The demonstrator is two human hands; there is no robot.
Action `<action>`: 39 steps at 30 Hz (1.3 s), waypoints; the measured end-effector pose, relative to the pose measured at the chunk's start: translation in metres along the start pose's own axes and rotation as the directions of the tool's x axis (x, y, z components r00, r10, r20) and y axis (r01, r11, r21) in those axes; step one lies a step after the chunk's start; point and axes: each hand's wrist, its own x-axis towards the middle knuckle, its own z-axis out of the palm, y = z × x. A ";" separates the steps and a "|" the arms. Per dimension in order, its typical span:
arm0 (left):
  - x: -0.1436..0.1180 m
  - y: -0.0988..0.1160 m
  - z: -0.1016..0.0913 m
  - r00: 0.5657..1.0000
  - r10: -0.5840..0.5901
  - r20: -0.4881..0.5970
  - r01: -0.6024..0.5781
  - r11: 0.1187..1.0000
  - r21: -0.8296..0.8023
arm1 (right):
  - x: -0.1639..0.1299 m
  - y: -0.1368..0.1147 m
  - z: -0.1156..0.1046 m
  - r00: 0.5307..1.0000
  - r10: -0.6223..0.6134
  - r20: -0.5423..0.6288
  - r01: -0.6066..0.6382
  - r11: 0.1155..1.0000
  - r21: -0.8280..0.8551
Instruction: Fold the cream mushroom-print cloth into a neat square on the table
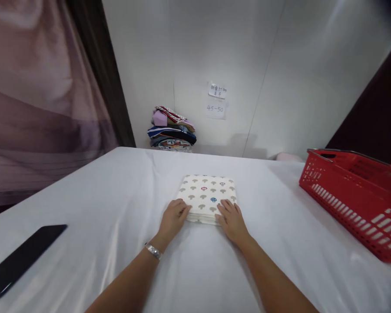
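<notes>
A folded white cloth (207, 191) printed with grey, red and blue mushrooms lies on the white-covered table, its stacked layers showing along the near edge. At its near left corner is my left hand (174, 217), thumb against the corner and fingers bent along the left edge. My right hand (233, 221) rests at the near right corner with its fingers spread on the top layer and the thumb close to the front edge. A silver bracelet (154, 251) circles my left wrist.
A red plastic basket (348, 195) stands at the right. A black phone-like slab (22, 261) lies at the left. Beyond the far edge of the table (117, 187) is a pile of folded fabrics (172, 130) against the wall. Pink curtains (42, 95) hang at the left.
</notes>
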 end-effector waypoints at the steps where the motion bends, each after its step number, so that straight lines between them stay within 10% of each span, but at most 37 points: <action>1: 0.001 -0.005 -0.001 0.998 -0.044 -0.055 0.044 0.999 -0.001 | -0.001 0.003 0.001 1.000 0.011 -0.010 -0.010 0.999 0.052; 6: 0.010 -0.029 -0.004 0.916 -0.387 -0.108 0.377 0.921 -0.100 | 0.001 0.024 0.004 0.937 0.295 -0.188 -0.208 0.902 0.378; 10: 0.018 -0.030 -0.006 0.850 -0.527 -0.011 0.521 0.844 -0.128 | 0.005 0.039 0.008 0.864 0.491 -0.114 -0.376 0.779 0.503; 21: -0.045 0.021 0.001 0.801 -0.548 0.239 0.593 0.779 -0.201 | 0.002 0.082 -0.030 0.911 0.412 0.019 -0.379 0.817 0.435; 26: -0.032 0.033 -0.015 0.923 -0.383 0.033 0.382 0.923 0.045 | 0.011 0.048 -0.033 0.973 0.148 -0.178 -0.155 0.987 -0.027; 30: 0.004 0.041 0.003 0.992 -0.119 0.041 0.107 0.970 0.216 | 0.047 -0.006 -0.028 0.997 -0.040 -0.060 0.033 0.993 -0.112; 34: 0.012 0.039 0.038 0.992 -0.029 0.121 -0.025 0.908 0.419 | 0.091 -0.028 -0.025 0.995 -0.028 0.096 0.045 0.983 -0.176; 39: -0.001 0.027 0.055 0.986 0.028 0.166 -0.107 0.866 0.488 | 0.110 0.013 -0.013 0.939 0.209 0.272 -0.127 0.949 -0.290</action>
